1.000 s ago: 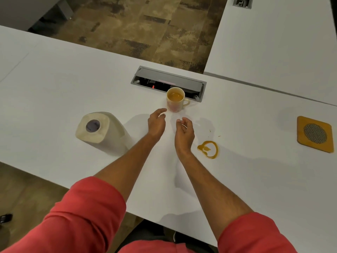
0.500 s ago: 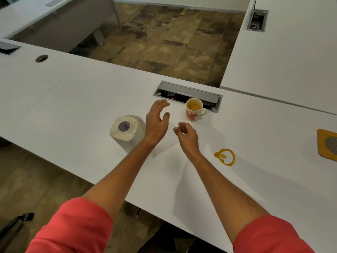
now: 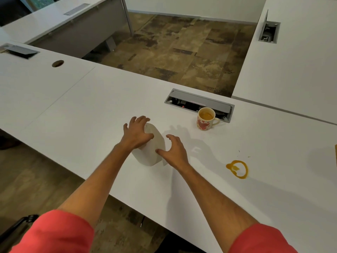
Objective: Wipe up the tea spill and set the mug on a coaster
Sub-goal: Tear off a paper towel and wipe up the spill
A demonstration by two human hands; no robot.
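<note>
A white paper towel roll (image 3: 155, 152) lies tilted on the white desk (image 3: 87, 114). My left hand (image 3: 136, 134) is clasped over its top, with the thumb on the near side and the fingers on the far side. My right hand (image 3: 175, 150) is beside the roll's right end with fingers spread, and the thumb touches the roll near a loose sheet edge. A cream mug with red hearts (image 3: 205, 121) holds tea and stands further back on the right. A ring-shaped tea spill (image 3: 237, 169) lies right of my hands. A sliver of the orange coaster (image 3: 335, 152) shows at the right edge.
A grey cable box (image 3: 198, 103) with its lid open is set into the desk just behind the mug. A round cable hole (image 3: 57, 63) sits far left. Another white desk (image 3: 291, 70) joins on the right. The desk's near edge runs diagonally under my forearms.
The view swung left, so the coaster slid almost out of frame. My left hand moved onto the roll and closed over it. My right hand opened and came up against the roll's end.
</note>
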